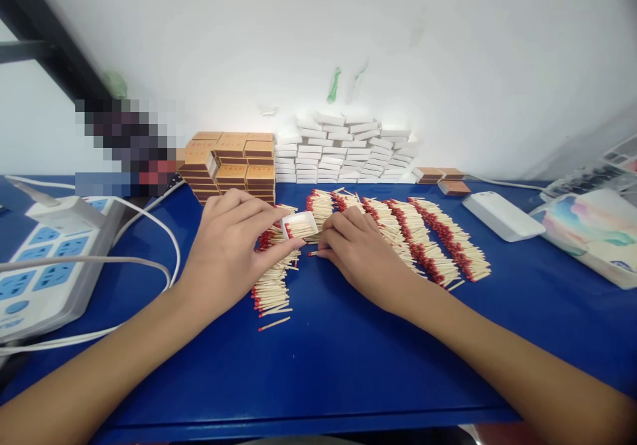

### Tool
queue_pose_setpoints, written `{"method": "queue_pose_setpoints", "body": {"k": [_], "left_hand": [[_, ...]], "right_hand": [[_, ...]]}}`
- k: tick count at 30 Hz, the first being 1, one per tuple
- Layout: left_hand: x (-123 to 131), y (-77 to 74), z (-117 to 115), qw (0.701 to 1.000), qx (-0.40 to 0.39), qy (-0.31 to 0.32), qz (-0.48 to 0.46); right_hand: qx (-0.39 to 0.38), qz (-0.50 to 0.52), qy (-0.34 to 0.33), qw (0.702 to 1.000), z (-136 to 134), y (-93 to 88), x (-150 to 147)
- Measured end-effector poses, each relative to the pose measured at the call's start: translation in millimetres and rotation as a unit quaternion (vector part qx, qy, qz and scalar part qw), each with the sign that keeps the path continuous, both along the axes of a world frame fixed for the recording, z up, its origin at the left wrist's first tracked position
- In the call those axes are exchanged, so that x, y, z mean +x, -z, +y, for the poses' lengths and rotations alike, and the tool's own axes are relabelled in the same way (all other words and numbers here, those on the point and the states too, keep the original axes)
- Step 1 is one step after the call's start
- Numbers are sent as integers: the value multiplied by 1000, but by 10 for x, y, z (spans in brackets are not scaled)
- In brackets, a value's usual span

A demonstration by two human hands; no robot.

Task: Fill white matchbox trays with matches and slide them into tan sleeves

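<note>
At worktop [323, 352] centre: small white tray [301, 221], part-filled, close over the match rows [438, 246].
Left hand [226, 249]: holds the tray between thumb and fingers.
Right hand [358, 249]: fingers bent close, tips on loose matches [314, 253] just beside the tray; grip cannot be told.
Match rows: red-headed, slanting, on blue worktop.
Rear: brown boxes [231, 163]; tray stack [343, 153].
Left edge: power strip [50, 266].

Head cam: looks fwd + down over table [348, 365], close in; wall [448, 47] straight ahead.
</note>
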State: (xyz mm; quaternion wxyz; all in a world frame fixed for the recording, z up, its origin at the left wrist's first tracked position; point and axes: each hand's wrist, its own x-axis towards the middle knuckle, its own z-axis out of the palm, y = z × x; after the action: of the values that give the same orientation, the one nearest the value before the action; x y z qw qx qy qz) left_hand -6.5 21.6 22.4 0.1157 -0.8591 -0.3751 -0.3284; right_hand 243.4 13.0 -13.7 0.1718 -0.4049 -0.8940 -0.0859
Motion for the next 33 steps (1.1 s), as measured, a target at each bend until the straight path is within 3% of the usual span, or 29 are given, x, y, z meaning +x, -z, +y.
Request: {"method": "queue_pose_setpoints", "body": {"k": [5, 10, 15, 20, 24, 28, 33], "left_hand": [[-21, 16, 24, 1000, 24, -2, 16], [31, 28, -35, 1000, 1, 4, 15], [148, 40, -169, 999, -30, 37, -4], [197, 40, -216, 997, -47, 49, -22], [156, 35, -174, 997, -45, 49, -30], [37, -5, -49, 1000, -6, 1, -4], [-51, -41, 59, 999, 17, -39, -8]], "right_hand": [[68, -21, 10, 997, -21, -23, 37], [105, 67, 26, 992, -29, -192, 135], [101, 123, -8, 987, -138, -302, 48], [100, 96, -16, 990, -217, -271, -60], [97, 153, -34, 983, -183, -284, -16], [90, 195, -11, 977, -102, -263, 76], [24, 128, -26, 991, -31, -115, 115]]}}
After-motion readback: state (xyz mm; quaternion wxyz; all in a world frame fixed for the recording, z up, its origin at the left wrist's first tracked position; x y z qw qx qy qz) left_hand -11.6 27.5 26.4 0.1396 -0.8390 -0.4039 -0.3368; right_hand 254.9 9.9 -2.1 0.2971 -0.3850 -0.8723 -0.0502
